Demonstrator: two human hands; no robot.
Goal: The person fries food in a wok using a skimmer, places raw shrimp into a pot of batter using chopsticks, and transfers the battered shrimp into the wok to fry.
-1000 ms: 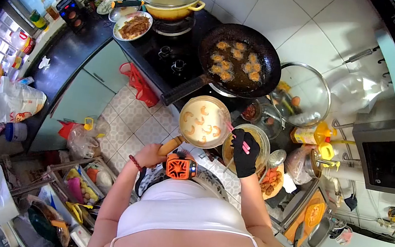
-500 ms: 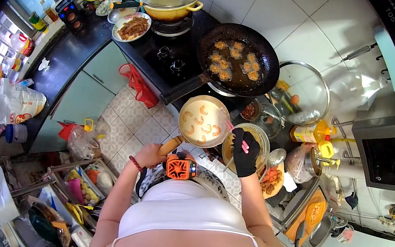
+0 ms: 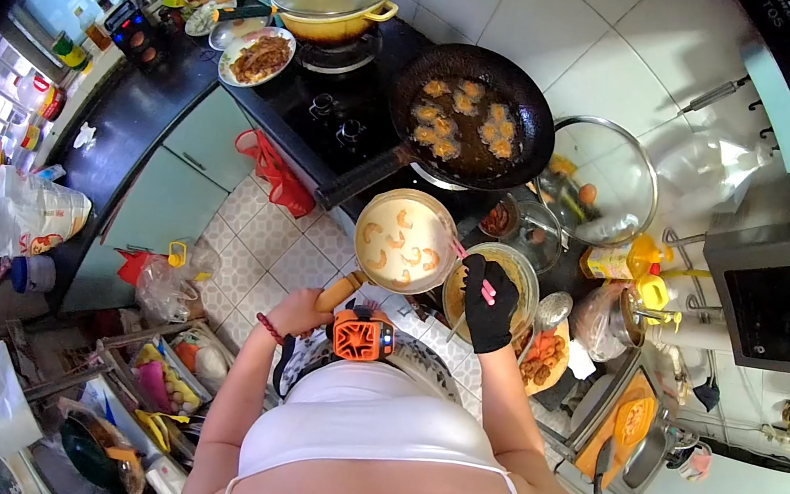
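My left hand [image 3: 297, 312], bare with a red bead bracelet, is wrapped round the wooden handle [image 3: 340, 292] of a small pan [image 3: 373, 271]. Pale batter with several shrimp [image 3: 399, 240] fills that pan. My right hand [image 3: 491, 306], in a black glove, is closed on pink chopsticks [image 3: 488, 291], whose tips reach the small pan's right rim. Under the gloved hand is a glass bowl [image 3: 529, 276] of yellowish mixture. Beyond both hands, a black wok [image 3: 528, 94] on the stove holds several browned fritters [image 3: 436, 132] in oil.
A lidded yellow pot [image 3: 330, 28] stands on the back-left burner beside a plate of fried food [image 3: 262, 58]. The wok's handle [image 3: 361, 179] points toward me. Right of the wok are a glass lid [image 3: 656, 173], an oil bottle [image 3: 615, 263] and a ladle [image 3: 553, 310].
The whole view has shifted slightly. The small pan, my hands and the chopsticks keep nearly the same places relative to each other.
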